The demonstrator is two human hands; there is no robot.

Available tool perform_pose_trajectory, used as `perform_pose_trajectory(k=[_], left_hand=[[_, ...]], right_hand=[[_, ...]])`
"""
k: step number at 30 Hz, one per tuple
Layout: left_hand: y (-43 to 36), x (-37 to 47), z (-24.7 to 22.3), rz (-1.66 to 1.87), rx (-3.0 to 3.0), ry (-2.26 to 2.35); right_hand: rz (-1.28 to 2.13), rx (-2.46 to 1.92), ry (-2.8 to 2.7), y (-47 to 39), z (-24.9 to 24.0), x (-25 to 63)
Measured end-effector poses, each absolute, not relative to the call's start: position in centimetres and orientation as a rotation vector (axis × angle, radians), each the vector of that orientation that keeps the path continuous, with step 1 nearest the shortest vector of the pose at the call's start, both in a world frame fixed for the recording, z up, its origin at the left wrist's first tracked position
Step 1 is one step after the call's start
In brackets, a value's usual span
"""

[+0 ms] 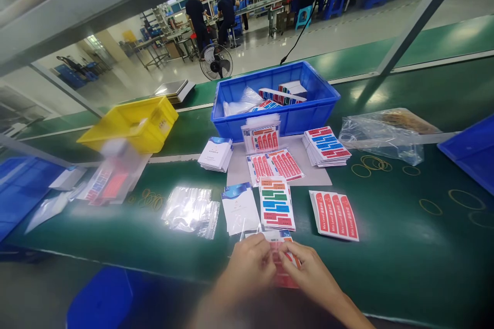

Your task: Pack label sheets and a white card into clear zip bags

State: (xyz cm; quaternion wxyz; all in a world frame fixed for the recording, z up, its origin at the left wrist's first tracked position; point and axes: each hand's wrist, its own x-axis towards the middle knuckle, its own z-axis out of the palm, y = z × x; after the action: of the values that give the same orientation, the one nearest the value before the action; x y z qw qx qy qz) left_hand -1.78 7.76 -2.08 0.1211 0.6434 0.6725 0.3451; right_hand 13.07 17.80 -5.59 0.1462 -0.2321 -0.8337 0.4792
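Note:
Close to the table's front edge, my left hand [251, 258] and my right hand [303, 263] are side by side, fingers closed in a pinch. Between them is a clear plastic bag with red-and-white label sheets [284, 278], partly covered by my fingers. Just beyond lie a stack of multicoloured label sheets [276, 203] and white leaflets with a blue top [240, 209]. Red "Min Level" label sheets [335, 215] are fanned to the right. Clear zip bags [191, 211] lie in a pile on the left. Filled bags [275, 165] rest farther back.
A blue bin [276, 115] holds printed sheets and plastic, with a bagged pack [262, 136] leaning in front. White booklets [215, 154] and red-and-blue label sheets [327, 146] flank it. A yellow bin [131, 123] stands left; rubber bands [372, 163] and a plastic bag [386, 133] lie right.

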Motion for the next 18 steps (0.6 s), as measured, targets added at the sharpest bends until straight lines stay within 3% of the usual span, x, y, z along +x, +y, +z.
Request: perform_pose_trajectory(k=[5, 11, 18], left_hand=[[6.5, -3.7, -0.5, 1.092, 1.753, 2.309], [6.5, -3.6, -0.7, 1.054, 1.741, 2.401], [8.5, -1.1, -2.3, 1.112, 1.777, 2.232]], right_hand=[[1.348, -0.764, -2.388, 18.6, -5.8, 16.1], [0.504, -0.655, -2.157, 19.0, -1.2, 19.3], [0.482, -0.694, -2.207, 17.4, -1.5, 19.6]])
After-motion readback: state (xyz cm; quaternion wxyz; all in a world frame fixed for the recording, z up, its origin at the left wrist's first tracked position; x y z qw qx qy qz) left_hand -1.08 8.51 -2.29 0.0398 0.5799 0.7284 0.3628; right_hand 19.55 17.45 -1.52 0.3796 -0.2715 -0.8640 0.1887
